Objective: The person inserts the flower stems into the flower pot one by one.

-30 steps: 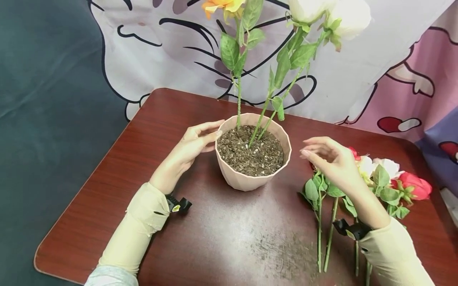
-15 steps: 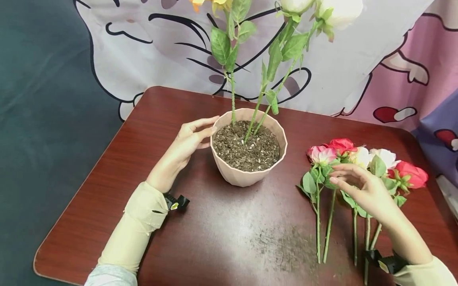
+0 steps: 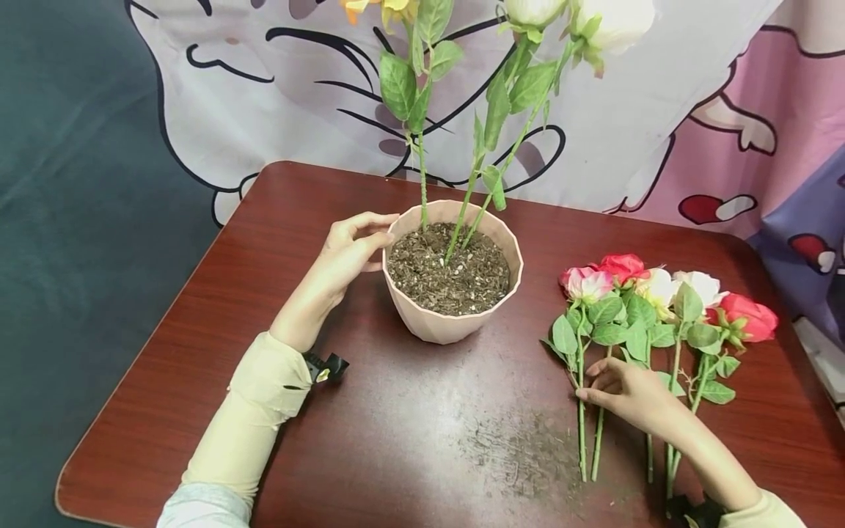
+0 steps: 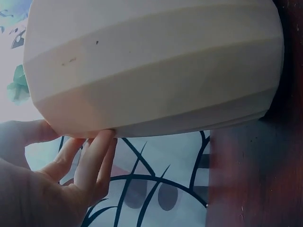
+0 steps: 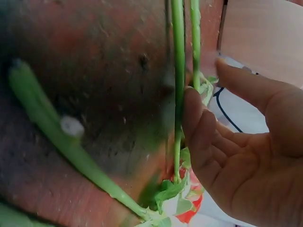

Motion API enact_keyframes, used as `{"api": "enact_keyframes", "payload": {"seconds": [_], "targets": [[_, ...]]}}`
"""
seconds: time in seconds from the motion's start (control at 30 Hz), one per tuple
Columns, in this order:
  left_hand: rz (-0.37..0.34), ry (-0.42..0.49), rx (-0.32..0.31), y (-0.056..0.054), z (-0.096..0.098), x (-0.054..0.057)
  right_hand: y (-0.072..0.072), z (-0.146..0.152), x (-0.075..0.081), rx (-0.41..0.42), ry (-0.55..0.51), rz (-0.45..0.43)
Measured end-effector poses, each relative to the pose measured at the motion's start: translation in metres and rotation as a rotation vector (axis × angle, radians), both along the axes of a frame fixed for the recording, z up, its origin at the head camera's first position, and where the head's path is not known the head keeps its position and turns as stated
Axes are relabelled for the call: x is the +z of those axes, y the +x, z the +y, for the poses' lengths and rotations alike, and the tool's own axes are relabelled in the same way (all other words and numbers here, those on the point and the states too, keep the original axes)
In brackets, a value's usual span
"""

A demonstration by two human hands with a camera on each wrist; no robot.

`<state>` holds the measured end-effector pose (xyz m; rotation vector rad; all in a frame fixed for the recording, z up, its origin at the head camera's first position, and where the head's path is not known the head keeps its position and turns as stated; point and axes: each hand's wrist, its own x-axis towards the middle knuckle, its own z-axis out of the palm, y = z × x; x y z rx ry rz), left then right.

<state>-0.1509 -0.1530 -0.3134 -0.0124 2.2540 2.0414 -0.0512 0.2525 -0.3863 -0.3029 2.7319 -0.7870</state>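
Note:
A pale pink faceted flower pot (image 3: 432, 325) filled with soil stands on the table, holding one orange-yellow flower (image 3: 396, 9) and two white flowers (image 3: 614, 23) on upright stems. My left hand (image 3: 335, 257) rests fairly straight fingers against the pot's left side at the rim; the left wrist view shows the fingertips on its outer wall (image 4: 156, 80). Over the loose flowers at right, my right hand (image 3: 634, 396) reaches to the stem of a pink-and-white flower (image 3: 586, 284). In the right wrist view, thumb and fingers stand apart beside the green stem (image 5: 178, 71); contact is unclear.
Several other cut flowers lie on the right, among them a red one (image 3: 746, 317) and a white one (image 3: 700, 286). Soil crumbs (image 3: 521, 455) are scattered on the brown table (image 3: 198, 352). A cartoon-printed cloth (image 3: 264, 125) hangs behind the table.
My right hand has moved from beside the pot, right and then down toward the loose stems. My left hand stays at the pot. The whole view has shifted slightly.

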Motion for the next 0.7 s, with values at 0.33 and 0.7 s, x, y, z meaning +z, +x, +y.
{"api": "enact_keyframes", "payload": {"seconds": [0.33, 0.7], "targets": [[0.136, -0.095, -0.012, 0.001, 0.002, -0.003, 0.000, -0.010, -0.005, -0.023, 0.097, 0.052], [0.165, -0.144, -0.015, 0.003, 0.001, -0.001, 0.001, -0.016, -0.003, -0.095, 0.060, -0.090]]}}
